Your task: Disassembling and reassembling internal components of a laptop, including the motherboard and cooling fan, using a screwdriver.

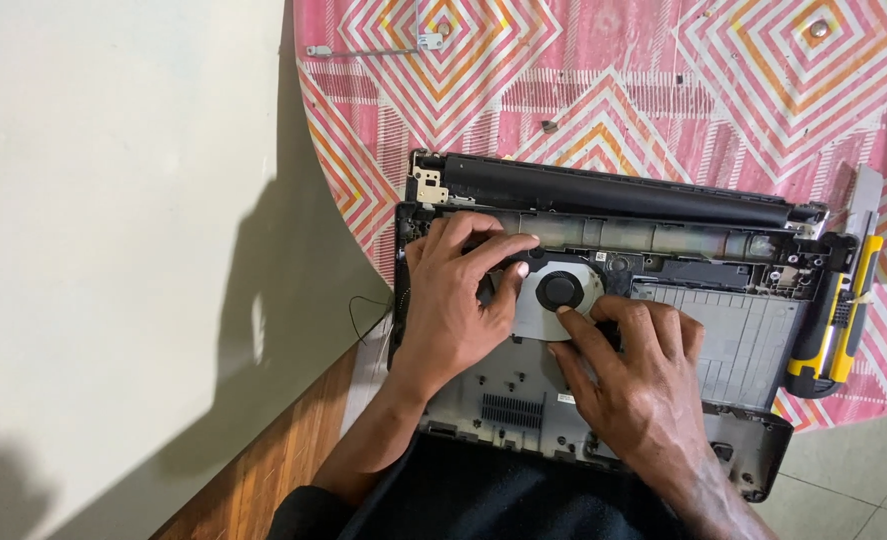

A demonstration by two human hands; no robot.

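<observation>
An opened laptop base (754, 345) lies on the patterned table with its inner parts showing. A round cooling fan (561, 288) in a grey housing sits near its middle. My left hand (456, 300) rests on the base left of the fan, fingers curled over the fan housing's left edge. On the right, my right hand (632, 375) presses down with its index fingertip touching the fan's lower rim. Both hands grip the fan housing from either side. A black hinge bar (604, 190) runs along the far edge of the base.
A yellow and black utility knife (844, 320) lies at the base's right edge. A metal hinge bracket (404, 45) and small loose screws (550, 126) lie on the pink patterned tablecloth (664, 70). A cream wall fills the left; wooden floor shows below.
</observation>
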